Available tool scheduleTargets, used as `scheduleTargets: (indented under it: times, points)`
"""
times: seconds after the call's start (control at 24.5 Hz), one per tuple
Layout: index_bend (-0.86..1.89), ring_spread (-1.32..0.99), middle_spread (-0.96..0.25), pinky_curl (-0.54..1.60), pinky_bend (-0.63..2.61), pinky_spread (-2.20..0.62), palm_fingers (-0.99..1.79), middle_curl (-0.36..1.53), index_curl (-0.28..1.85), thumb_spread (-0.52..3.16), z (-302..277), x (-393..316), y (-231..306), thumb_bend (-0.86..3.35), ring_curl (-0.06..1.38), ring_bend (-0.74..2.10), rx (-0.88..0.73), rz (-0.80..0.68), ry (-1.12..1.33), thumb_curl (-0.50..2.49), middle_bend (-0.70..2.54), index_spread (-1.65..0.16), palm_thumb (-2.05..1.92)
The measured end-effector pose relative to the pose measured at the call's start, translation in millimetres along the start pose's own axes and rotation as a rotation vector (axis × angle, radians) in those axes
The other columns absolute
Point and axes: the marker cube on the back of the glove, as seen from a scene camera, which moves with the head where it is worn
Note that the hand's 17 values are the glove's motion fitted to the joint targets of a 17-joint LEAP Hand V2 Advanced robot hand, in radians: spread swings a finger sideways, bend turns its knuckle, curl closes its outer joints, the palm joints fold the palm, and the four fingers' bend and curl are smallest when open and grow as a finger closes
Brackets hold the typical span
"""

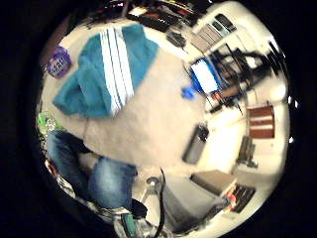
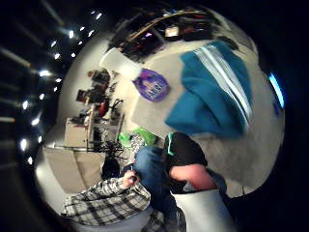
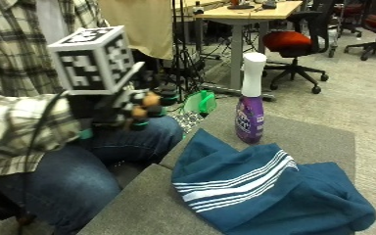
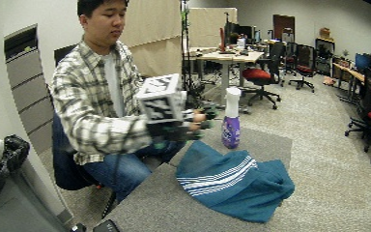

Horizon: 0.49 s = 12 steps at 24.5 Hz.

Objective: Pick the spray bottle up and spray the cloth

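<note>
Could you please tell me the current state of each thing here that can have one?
bottle: upright on the table, cap on, not held, clear of the cloth.
cloth: crumpled in a heap on the table, stripes showing.
right hand: raised above the lap, fingers loosely curled, holding nothing.

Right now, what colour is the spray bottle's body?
Purple, with a white sprayer top; the upright plastic spray bottle shows best in the outside view.

A purple spray bottle [image 3: 250, 112] with a white trigger head stands upright on the grey table, just beyond the cloth. The cloth [image 3: 266, 191], a teal towel with white stripes, lies rumpled and partly folded over itself beside the bottle's base.
</note>
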Motion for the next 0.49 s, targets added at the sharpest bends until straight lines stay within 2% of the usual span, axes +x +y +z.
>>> scheduleTargets:
  times: [0.16, 0.24, 0.41, 0.49]
  points:
    - [0.19, 0.12, -0.08, 0.31, 0.48, 0.19, 0.02, 0.31, 0.25, 0.99, 4.0, 21.5, 122.1, -0.02, 0.33, 0.31, 0.041, 0.243, 0.091, 0.52, 0.17, -0.36, 0.55]
    - [0.2, 0.12, -0.07, 0.3, 0.48, 0.2, 0.08, 0.31, 0.26, 1.0, 7.3, 25.6, 165.7, -0.01, 0.32, 0.32, 0.028, 0.3, 0.093, 0.52, 0.19, -0.35, 0.57]
    - [0.19, 0.13, -0.06, 0.29, 0.46, 0.2, 0.11, 0.31, 0.28, 1.03, 14.0, 18.3, 205.8, -0.01, 0.32, 0.33, 0.018, 0.36, 0.065, 0.52, 0.18, -0.33, 0.59]
    - [0.18, 0.13, -0.06, 0.29, 0.46, 0.2, 0.13, 0.31, 0.28, 1.04, 26.3, 5.6, 188.5, -0.01, 0.32, 0.33, 0.079, 0.432, 0.038, 0.52, 0.19, -0.32, 0.6]
